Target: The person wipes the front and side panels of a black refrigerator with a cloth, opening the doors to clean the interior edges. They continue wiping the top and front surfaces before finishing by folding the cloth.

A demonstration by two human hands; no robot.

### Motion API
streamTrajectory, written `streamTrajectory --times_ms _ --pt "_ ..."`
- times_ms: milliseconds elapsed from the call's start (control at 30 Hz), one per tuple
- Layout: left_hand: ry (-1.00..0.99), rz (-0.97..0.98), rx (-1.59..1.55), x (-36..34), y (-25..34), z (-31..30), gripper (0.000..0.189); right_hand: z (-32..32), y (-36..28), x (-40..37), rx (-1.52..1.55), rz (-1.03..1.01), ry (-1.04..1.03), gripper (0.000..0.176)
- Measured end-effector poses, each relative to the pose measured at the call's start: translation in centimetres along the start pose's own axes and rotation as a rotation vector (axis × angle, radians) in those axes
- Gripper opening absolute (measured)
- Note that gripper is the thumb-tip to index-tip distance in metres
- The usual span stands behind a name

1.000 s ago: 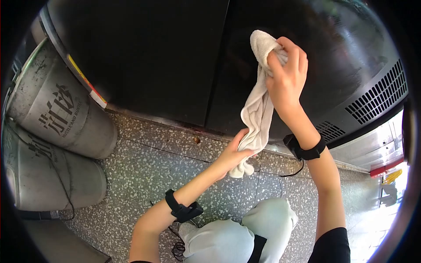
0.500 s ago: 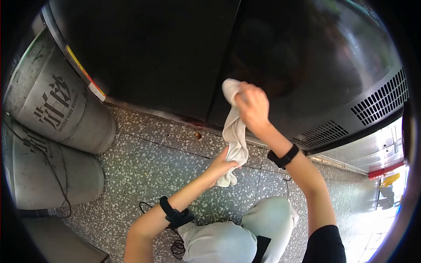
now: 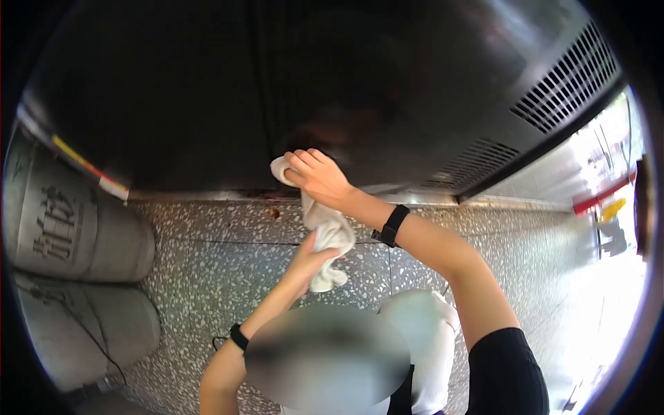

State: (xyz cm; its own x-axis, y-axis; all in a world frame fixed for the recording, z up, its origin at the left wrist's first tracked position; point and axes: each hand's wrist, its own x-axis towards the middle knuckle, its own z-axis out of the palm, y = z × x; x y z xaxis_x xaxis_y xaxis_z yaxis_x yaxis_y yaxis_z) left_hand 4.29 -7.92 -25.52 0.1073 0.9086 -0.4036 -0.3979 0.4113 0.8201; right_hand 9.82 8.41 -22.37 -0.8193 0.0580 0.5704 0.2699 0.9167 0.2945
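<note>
A whitish cloth [image 3: 330, 232] hangs twisted between my two hands. My right hand [image 3: 318, 181] grips its upper end, with a folded bit poking out past the fingers, up against the lower part of a dark glossy panel [image 3: 387, 90]. Lower down, my left hand [image 3: 309, 266] is closed around the cloth's other end, and a loose tail droops below it over the speckled floor. Black bands circle both wrists.
Two grey metal barrels [image 3: 90, 228] with dark lettering stand at the left, a thin cable beside them. Vent grilles [image 3: 567, 76] are set into the panel at the right. A small brown spot [image 3: 274, 214] marks the speckled floor [image 3: 228, 263] near the panel's base.
My right hand has moved left and slightly down along the panel with the cloth. My left hand has shifted left too. The view has turned, and the barrels appear lower.
</note>
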Motion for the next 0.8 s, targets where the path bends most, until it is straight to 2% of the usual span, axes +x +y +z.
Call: streamTrajectory --times_ms 67,200,300,367,433,533,667,767,800 --pt "0.018 -0.011 0.036 -0.8 -0.2 -1.0 0.051 -2.2 -0.2 -1.8 0.146 0.111 -0.008 0.023" --pt "0.076 -0.047 0.146 -1.2 0.1 -1.7 0.049 -6.5 1.3 -7.2 0.429 0.123 -0.091 0.030" --pt "0.112 -0.026 0.218 -0.6 -0.8 -2.4 0.047 -8.3 1.1 -12.4 0.820 0.483 -0.041 0.022" --pt "0.108 -0.019 0.248 -0.4 -1.2 -2.7 0.047 -9.7 1.5 -16.2 1.146 0.874 -0.145 0.026" --pt "0.104 -0.063 0.268 -0.7 -0.5 -2.0 0.047 -13.0 2.2 -17.3 1.558 1.470 -0.232 0.031" --pt "0.100 -0.105 0.351 -0.4 -0.7 -1.2 0.039 -13.6 2.3 -20.6 1.915 1.607 0.122 0.036" --pt "0.079 -0.103 0.362 0.4 -0.4 -0.3 0.033 -13.6 2.3 -22.4 2.017 1.646 0.168 0.039" --pt "0.056 0.022 0.436 1.2 1.2 2.0 0.033 -13.4 2.3 -22.4 2.096 1.623 0.189 0.040" --pt "0.004 0.160 0.448 1.8 1.5 2.8 0.036 -13.4 2.3 -22.2 2.090 1.625 0.191 0.041"
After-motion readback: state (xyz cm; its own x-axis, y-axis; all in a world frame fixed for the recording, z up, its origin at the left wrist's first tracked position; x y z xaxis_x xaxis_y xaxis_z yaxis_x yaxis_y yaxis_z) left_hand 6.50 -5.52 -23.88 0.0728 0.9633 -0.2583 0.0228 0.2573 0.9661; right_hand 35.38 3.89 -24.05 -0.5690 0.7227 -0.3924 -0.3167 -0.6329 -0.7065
